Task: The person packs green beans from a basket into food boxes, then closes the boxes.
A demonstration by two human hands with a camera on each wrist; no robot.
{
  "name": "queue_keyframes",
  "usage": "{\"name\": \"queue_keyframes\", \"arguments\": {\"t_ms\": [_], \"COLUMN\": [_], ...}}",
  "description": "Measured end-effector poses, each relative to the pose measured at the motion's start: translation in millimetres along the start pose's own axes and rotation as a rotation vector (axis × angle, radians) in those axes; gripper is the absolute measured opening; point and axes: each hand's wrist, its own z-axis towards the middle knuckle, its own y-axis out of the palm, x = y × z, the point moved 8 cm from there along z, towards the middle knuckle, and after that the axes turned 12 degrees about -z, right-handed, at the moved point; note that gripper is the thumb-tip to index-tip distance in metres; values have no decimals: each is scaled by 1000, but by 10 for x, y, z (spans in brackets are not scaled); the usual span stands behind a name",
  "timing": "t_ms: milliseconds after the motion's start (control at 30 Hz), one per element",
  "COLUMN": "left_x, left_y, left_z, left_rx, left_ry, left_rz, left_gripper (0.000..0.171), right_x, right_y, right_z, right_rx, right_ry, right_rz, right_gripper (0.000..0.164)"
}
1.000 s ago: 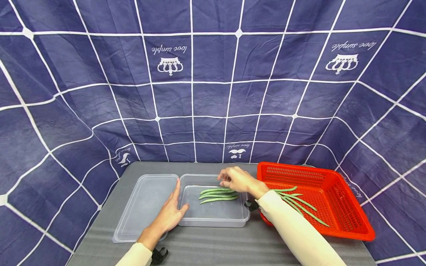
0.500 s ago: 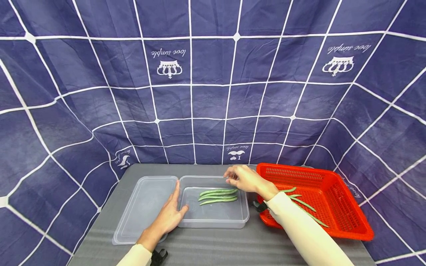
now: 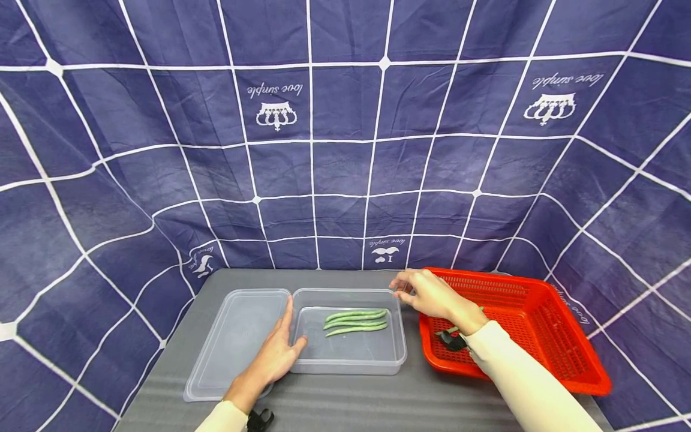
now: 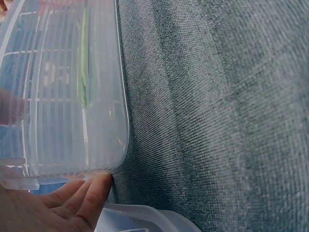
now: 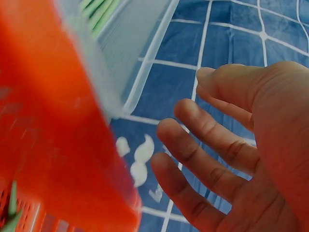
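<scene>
My left hand holds the left end of a clear plastic food container, with straight fingers along the outer wall and the thumb over the rim. The left wrist view shows fingertips low against that wall. Inside the container, several green beans lie side by side towards the back right. My right hand hovers between the container and a red plastic basket, fingers spread and loosely bent, nothing in them. In the right wrist view, parts of green beans show in the basket; my right forearm hides others from the head view.
A translucent lid lies flat on the grey cloth-covered table, left of the container and partly under my left hand. Behind stands a blue curtain with white lines.
My right hand has moved right, from over the container towards the basket. Its forearm now covers most of the basket's beans. My left hand and the container stay put.
</scene>
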Motion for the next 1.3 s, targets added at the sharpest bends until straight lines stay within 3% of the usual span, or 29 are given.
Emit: {"name": "queue_keyframes", "arguments": {"t_ms": [167, 567, 800, 1033, 1300], "left_x": [3, 7, -12, -1, 0], "left_y": [20, 13, 15, -9, -4], "left_z": [-14, -3, 1, 25, 4], "left_rx": [2, 7, 2, 11, 6], "left_ry": [-4, 0, -5, 5, 3], "left_rz": [0, -9, -13, -4, -7], "left_gripper": [107, 107, 107, 106, 107], "right_x": [248, 691, 920, 1069, 1190], "right_y": [-40, -109, -49, 11, 244], "right_z": [-180, -491, -697, -871, -1048], "right_rx": [10, 37, -63, -110, -292], "right_ry": [47, 71, 106, 77, 130], "right_rz": [-5, -3, 1, 39, 159], "right_gripper": [13, 11, 18, 26, 40]}}
